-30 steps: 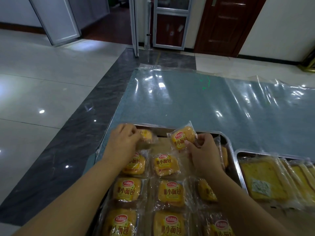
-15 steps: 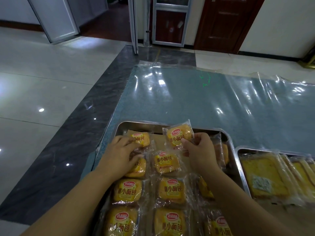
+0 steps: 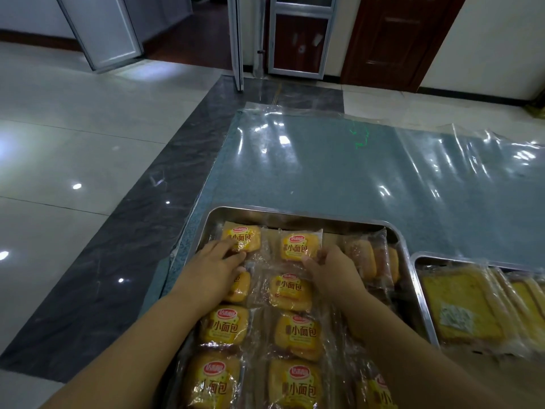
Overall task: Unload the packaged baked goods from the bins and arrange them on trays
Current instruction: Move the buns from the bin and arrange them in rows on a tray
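Now | left grip point(image 3: 218, 267) flat on far-left pack point(image 3: 241, 238) | right grip point(image 3: 333, 268) pinching middle pack point(image 3: 299, 245) near edge

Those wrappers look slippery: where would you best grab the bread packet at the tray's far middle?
I'd pinch the bread packet by its near flat seam, coming from the near side: it lies flat in the tray, with the bun bulging mid-wrapper.

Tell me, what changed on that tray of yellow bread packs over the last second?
The right hand lowered its yellow plastic-wrapped bread pack flat into the far row, still pinching its near edge. The left hand slid back off the far-left yellow bread pack, still touching it. The silver metal tray and other packs stayed put.
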`<state>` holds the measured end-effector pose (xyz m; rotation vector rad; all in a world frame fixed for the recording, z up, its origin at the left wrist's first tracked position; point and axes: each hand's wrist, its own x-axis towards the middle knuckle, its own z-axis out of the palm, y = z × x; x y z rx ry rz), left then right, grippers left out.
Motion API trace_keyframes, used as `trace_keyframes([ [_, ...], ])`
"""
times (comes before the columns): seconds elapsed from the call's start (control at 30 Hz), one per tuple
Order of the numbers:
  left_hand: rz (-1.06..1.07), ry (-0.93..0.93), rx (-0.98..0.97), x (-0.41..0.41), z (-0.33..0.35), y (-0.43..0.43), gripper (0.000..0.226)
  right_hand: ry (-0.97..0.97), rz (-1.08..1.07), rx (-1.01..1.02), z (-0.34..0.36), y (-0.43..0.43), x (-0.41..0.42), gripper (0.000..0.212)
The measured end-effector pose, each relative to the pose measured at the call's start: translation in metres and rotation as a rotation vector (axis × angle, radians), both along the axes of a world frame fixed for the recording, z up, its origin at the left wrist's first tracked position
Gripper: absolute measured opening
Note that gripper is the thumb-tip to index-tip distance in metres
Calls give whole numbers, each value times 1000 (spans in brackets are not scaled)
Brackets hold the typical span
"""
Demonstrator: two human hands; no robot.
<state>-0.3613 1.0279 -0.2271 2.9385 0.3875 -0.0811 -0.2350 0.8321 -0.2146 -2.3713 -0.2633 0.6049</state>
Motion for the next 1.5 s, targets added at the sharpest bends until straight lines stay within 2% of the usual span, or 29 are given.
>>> trace_keyframes([
  [0.1, -5, -38, 36, 5, 2, -6, 44, -51, 48, -142, 3, -1, -2, 37],
  [0.2, 7, -35, -16, 12, 2, -12, 48, -344, 100, -344, 3, -1, -6, 55],
  [0.27, 3, 32, -38, 16, -1, -14, 52, -465, 177, -283, 3, 0, -9, 57],
  [0.33, -7, 110, -32, 19, -4, -15, 55, -434, 329, -190, 1, 2, -10, 54],
  [0.43, -28, 136, -41, 19, -6, -13, 57, -396, 514, -240, -5, 4, -12, 53],
  [0.63, -61, 117, -45, 16, -7, -8, 64, -398, 370, -244, -9, 8, -17, 52],
  [0.9, -59, 133, -109, 18, -9, -3, 66, -320, 537, -191, -8, 14, -13, 63],
  [1.0, -38, 83, -138, 19, -2, -5, 64, -365, 493, -120, 0, 5, -12, 52],
  [1.17, -39, -154, -155, 21, 13, -25, 46, -627, 232, -81, 17, -30, -12, 33],
  [1.23, -74, -179, -170, 23, 18, -38, 42, -760, 110, -216, 22, -46, -8, 29],
  [1.3, -117, -180, -179, 26, 21, -52, 39, -839, 82, -457, 25, -61, -4, 32],
  [1.33, -124, -187, -190, 27, 22, -59, 37, -761, 46, -504, 26, -68, -2, 39],
  [1.4, -115, -207, -230, 30, 25, -73, 33, -483, -91, -446, 26, -76, 2, 50],
  [1.43, -101, -211, -265, 32, 27, -81, 30, -391, -132, -399, 26, -79, 4, 45],
  [1.5, -76, -209, -363, 35, 30, -94, 25, -353, -135, -315, 28, -81, 7, 23],
])
